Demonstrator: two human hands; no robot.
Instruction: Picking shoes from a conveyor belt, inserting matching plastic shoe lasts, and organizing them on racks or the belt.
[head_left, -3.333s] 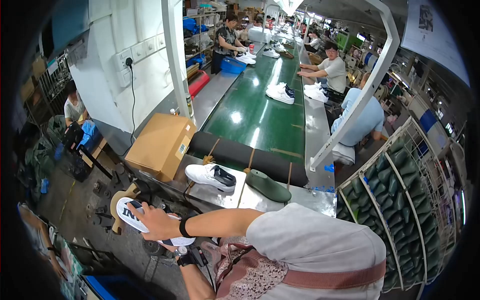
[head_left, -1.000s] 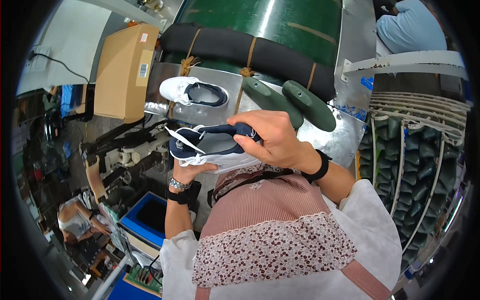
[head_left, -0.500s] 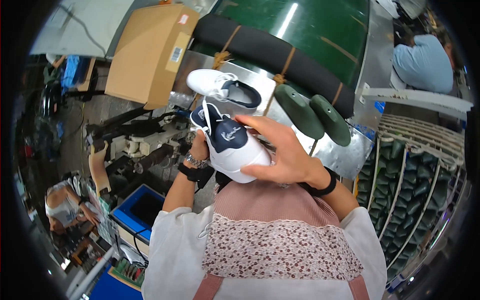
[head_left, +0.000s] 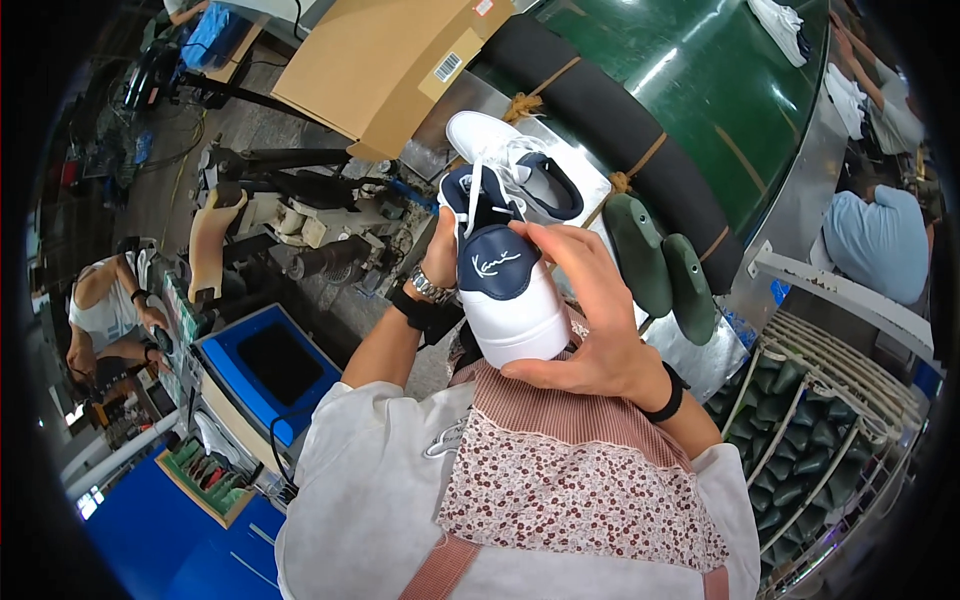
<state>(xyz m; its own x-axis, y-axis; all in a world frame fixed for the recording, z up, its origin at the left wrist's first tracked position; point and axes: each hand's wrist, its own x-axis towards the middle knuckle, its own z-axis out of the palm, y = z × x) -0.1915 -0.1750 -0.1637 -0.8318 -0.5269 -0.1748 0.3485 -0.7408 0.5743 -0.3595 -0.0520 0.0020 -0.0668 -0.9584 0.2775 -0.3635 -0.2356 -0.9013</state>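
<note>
Hands point(head_left: 610, 342) flank a white shoe point(head_left: 512, 325), the right arched along its heel.

Metal bench top point(head_left: 697, 362): bears one navy-lined white shoe point(head_left: 493, 137) and, to its right, two green lasts point(head_left: 640, 255) side by side. Green belt point(head_left: 690, 110): carries a second white shoe point(head_left: 778, 30); black roll point(head_left: 598, 122) lies across near end. Wire rack point(head_left: 845, 377): holds darker lasts point(head_left: 792, 438).

The held shoe point(head_left: 512, 322) is before the resting shoe point(head_left: 474, 134), lasts point(head_left: 640, 258) to the right, a carton point(head_left: 385, 75) behind left.
</note>
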